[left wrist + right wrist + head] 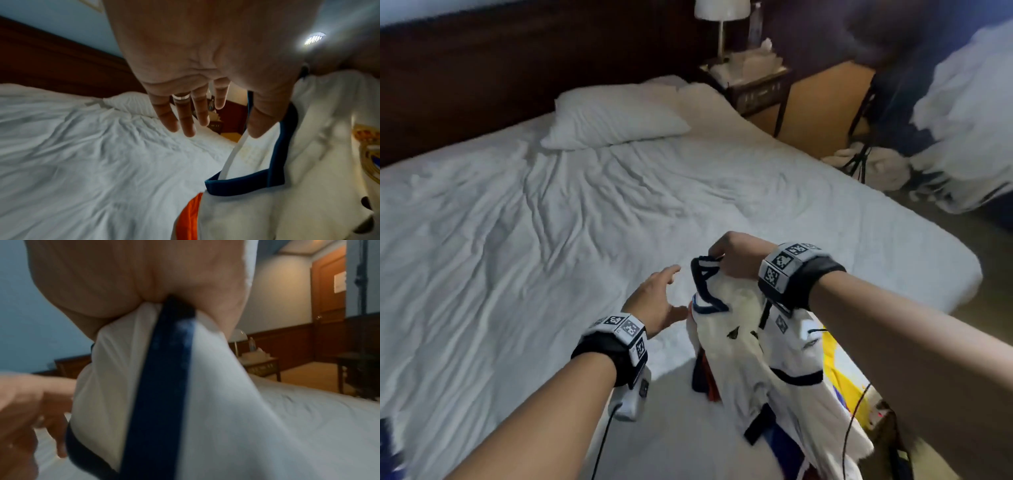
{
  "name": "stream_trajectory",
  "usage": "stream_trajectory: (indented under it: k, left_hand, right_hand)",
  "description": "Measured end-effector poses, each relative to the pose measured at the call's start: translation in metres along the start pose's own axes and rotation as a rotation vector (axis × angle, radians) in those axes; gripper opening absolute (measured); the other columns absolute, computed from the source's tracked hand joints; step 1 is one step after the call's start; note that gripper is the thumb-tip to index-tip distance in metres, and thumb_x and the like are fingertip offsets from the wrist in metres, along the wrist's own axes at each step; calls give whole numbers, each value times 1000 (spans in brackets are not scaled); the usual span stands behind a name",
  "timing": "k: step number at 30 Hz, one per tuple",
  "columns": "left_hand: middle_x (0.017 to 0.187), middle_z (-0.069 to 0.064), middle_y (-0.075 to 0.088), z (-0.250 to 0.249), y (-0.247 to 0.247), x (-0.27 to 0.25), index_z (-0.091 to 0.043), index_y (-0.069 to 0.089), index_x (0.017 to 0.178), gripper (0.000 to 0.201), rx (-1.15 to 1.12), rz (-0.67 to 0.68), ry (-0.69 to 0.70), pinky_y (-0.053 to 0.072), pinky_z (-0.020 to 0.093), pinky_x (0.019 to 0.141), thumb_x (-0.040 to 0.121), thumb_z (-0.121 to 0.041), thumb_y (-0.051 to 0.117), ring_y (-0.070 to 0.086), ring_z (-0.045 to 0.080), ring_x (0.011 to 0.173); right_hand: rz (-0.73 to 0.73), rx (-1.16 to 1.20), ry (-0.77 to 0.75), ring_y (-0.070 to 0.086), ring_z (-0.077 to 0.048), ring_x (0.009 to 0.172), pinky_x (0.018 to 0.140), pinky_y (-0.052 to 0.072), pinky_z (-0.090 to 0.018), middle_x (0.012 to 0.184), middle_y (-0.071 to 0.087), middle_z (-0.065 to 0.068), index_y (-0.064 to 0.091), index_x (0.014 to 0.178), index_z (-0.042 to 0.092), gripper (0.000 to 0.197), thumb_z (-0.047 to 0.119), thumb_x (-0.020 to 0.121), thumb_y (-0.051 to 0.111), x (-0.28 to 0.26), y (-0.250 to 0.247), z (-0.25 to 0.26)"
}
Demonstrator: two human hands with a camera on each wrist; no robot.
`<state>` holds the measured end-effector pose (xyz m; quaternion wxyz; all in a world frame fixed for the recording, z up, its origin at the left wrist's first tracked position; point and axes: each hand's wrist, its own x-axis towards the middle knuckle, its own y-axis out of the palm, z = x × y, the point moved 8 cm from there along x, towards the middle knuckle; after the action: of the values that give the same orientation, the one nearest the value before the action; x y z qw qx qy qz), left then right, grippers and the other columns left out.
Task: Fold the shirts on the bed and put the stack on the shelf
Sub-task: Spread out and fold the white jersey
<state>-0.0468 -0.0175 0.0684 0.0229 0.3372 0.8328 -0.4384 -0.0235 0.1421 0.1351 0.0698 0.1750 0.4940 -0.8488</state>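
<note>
My right hand (pixel 736 255) pinches the white shirt (pixel 753 346) by its navy collar above the bed (pixel 517 240); my left hand (pixel 657 301), fingers (pixel 185 116) spread and empty, hovers beside it. With one pinch bearing everything, I think the shirt could slip and crumple if the left grabs poorly.

A pillow (pixel 613 118) lies at the bed's (pixel 517 257) head, a nightstand (pixel 753 85) to its right.
</note>
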Motion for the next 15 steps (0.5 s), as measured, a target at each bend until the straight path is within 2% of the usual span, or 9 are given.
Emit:
stream_trajectory:
  k: [2,3,7,9,10,12,14,15]
  left_hand:
    - [154,5,41,-3,-26,-32,-27,24,157,100,-19,-24,44,40,42,110,77,-30,84,45,26,136]
    - [155,5,39,-4,-40,-49,-27,21,158,108,6,-47,66,37,42,113,73,-33,86,40,26,140]
    - [159,-3,33,8,-84,-117,-39,6,158,125,89,-90,57,30,42,117,63,-48,88,24,27,145]
    - [159,-8,31,16,-99,-149,-44,2,157,131,69,-72,65,29,43,116,57,-58,87,24,25,145]
    - [157,-14,32,17,-105,-164,-43,6,156,127,31,-61,110,28,39,115,60,-58,87,27,20,145]
    - [140,-27,46,14,-118,-190,-41,32,144,91,-95,-42,215,34,27,106,71,-48,86,43,4,132]
    - [105,-19,66,14,-137,-216,-29,60,114,53,-202,-105,240,48,27,89,71,-47,83,61,5,100]
    - [89,-12,66,19,-151,-226,-19,63,101,44,-248,-179,218,49,26,76,69,-45,81,61,6,82]
  right_hand:
    - [-58,-39,-75,45,-20,70,60,38,-25,69,52,-2,62,76,14,22,0,84,46,-33,-28,56]
    - [-79,-48,-108,44,-19,70,61,38,-24,72,52,-1,64,78,13,23,0,85,46,-50,-41,83]
    - [-205,-54,-285,40,-9,55,51,35,-20,59,48,4,52,60,16,30,-2,84,47,-127,-83,188]
    - [-280,-90,-363,45,-11,59,57,41,-24,61,53,3,56,63,16,26,-1,82,49,-161,-101,231]
    - [-317,-92,-408,48,-12,61,59,43,-26,62,55,3,60,66,14,24,-1,82,49,-175,-108,251]
    - [-381,-77,-482,47,-10,60,59,42,-27,62,54,2,64,72,5,19,-3,81,50,-199,-122,284]
    - [-428,-60,-527,42,-5,55,53,38,-21,64,54,-4,65,77,-2,17,-5,82,49,-217,-130,311]
    - [-451,-64,-542,40,-3,51,51,35,-16,63,52,-4,65,77,-3,17,-5,82,48,-224,-133,321]
